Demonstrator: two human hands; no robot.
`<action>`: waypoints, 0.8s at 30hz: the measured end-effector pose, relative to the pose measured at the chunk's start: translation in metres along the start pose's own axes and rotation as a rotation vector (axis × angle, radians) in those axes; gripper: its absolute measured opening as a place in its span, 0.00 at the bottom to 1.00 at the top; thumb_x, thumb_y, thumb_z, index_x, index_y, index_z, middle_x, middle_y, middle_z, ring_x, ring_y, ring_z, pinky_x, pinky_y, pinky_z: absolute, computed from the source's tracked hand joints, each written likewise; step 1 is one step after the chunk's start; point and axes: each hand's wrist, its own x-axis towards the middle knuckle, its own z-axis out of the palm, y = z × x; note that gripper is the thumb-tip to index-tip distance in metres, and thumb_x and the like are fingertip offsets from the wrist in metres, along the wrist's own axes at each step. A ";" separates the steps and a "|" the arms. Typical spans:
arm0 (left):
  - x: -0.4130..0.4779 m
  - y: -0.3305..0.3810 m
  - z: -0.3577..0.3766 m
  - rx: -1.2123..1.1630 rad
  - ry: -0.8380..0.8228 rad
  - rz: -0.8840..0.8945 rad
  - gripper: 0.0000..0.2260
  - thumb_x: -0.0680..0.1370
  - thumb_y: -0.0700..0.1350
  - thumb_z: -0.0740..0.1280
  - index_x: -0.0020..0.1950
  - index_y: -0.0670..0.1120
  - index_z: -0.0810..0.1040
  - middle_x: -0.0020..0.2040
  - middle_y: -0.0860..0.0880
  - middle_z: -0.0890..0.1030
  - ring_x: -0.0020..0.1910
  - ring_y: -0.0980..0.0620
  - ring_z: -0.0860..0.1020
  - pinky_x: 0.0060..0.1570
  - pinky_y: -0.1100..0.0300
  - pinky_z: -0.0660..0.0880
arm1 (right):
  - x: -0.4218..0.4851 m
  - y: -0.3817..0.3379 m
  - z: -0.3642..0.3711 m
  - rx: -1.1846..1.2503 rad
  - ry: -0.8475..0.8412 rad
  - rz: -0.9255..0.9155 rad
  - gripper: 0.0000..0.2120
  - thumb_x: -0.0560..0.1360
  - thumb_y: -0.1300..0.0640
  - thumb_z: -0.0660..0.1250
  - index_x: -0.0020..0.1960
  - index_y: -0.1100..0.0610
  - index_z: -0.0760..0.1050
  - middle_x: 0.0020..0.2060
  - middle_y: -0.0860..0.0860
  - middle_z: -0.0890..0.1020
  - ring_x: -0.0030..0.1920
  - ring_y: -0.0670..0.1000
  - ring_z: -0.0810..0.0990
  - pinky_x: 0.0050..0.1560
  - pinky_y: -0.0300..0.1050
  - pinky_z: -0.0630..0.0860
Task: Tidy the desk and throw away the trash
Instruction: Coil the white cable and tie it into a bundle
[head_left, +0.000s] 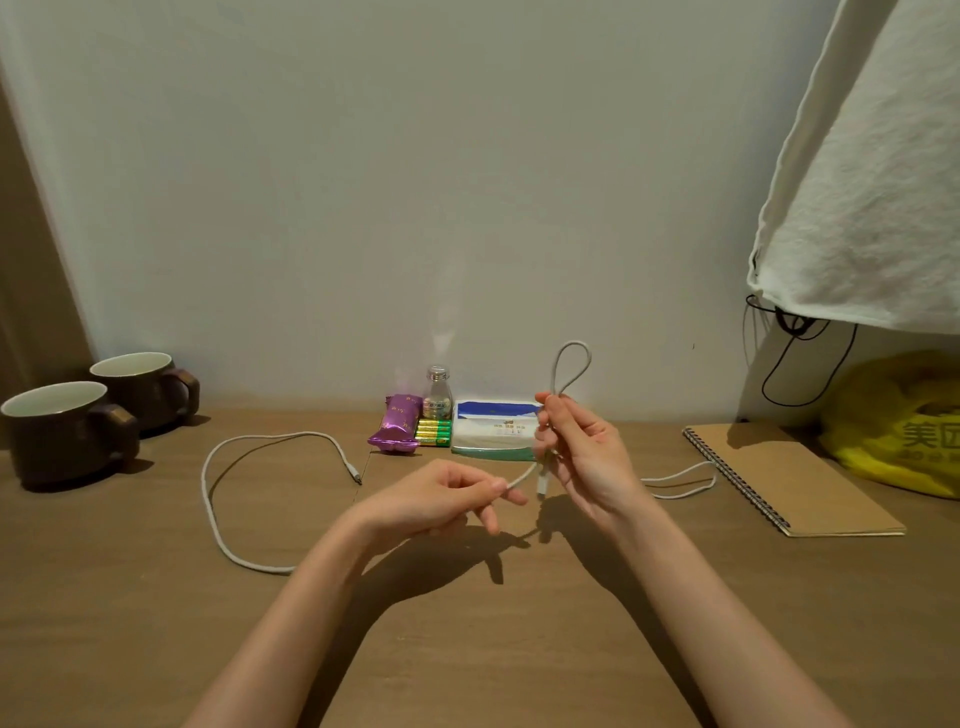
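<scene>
Right grip (582, 452) pinches the cable (572, 342) looped upright; left grip (447, 493), just leftward, pinches slack trailing left over the tabletop (156, 597).

Single head-worn view. We look forward and down from above the near side of the bench (156, 623), facing the wall (363, 182) behind it. Both forearms (311, 597) enter from the lower edge, so we sit close to the work. The wide lens spans the bench from the mugs (62, 436) at left to the notebook (795, 478) at right.
</scene>
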 end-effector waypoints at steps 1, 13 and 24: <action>-0.001 0.000 -0.001 0.051 -0.002 -0.004 0.13 0.79 0.52 0.61 0.56 0.51 0.82 0.35 0.53 0.80 0.25 0.58 0.64 0.23 0.68 0.60 | 0.001 0.000 -0.001 -0.014 0.017 -0.022 0.08 0.76 0.59 0.65 0.51 0.61 0.79 0.33 0.50 0.75 0.26 0.42 0.70 0.26 0.32 0.71; -0.001 -0.011 -0.019 0.250 0.374 0.111 0.08 0.76 0.50 0.67 0.47 0.50 0.85 0.33 0.56 0.78 0.34 0.59 0.72 0.33 0.70 0.69 | -0.004 0.008 -0.011 -0.792 -0.026 -0.010 0.07 0.76 0.56 0.68 0.49 0.55 0.84 0.37 0.50 0.85 0.29 0.45 0.74 0.27 0.33 0.70; 0.012 -0.020 -0.007 0.454 0.670 0.324 0.07 0.72 0.47 0.72 0.48 0.50 0.85 0.37 0.58 0.79 0.37 0.58 0.76 0.34 0.69 0.70 | -0.009 0.020 0.001 -0.396 -0.060 0.319 0.10 0.76 0.59 0.66 0.54 0.63 0.81 0.44 0.62 0.85 0.42 0.54 0.86 0.43 0.46 0.83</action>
